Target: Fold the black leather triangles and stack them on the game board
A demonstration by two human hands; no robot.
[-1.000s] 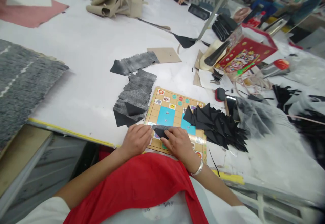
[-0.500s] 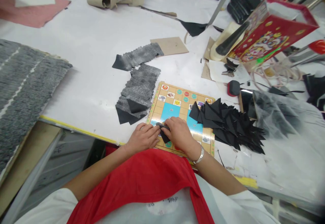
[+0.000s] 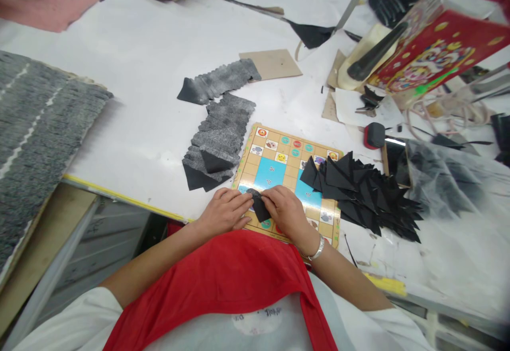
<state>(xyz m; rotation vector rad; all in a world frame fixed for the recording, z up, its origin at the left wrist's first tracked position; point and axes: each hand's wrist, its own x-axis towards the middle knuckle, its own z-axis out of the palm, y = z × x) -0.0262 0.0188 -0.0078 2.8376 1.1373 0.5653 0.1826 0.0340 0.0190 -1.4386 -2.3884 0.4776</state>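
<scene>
Black piece (image 3: 262, 208): between the two hands, over the near part of the board, with a grey folded upper edge and a dark point hanging toward the person.
Left hand (image 3: 225, 210): palm down, fingers close together, fingertips at the left edge of the black piece; whether they grip it or only press, I cannot tell.
Right hand (image 3: 287, 210): thumb and fingers pinched together on the right edge of the black piece.
Bracelet (image 3: 317, 248): silver, on the wrist behind the right hand.
Board (image 3: 292, 178): under both hands and reaching out beyond them, printed with small animal pictures, round marks and two blue blocks.
Pile (image 3: 364, 194): dark pointed pieces, to the right of the right hand, overlapping the right side of the board.
Near row (image 3: 223, 133): grey overlapping pieces, just beyond the left hand, beside the board's left edge, with dark points at its near end.
Far row (image 3: 227, 77): more grey pieces, farther out past the near row, its right end on a tan card (image 3: 281, 65).
Case (image 3: 374, 135): red and black, beyond the right hand, past the pile.
Mat (image 3: 43, 112): grey with white lines, well left of the left hand, on the table (image 3: 147, 101).
</scene>
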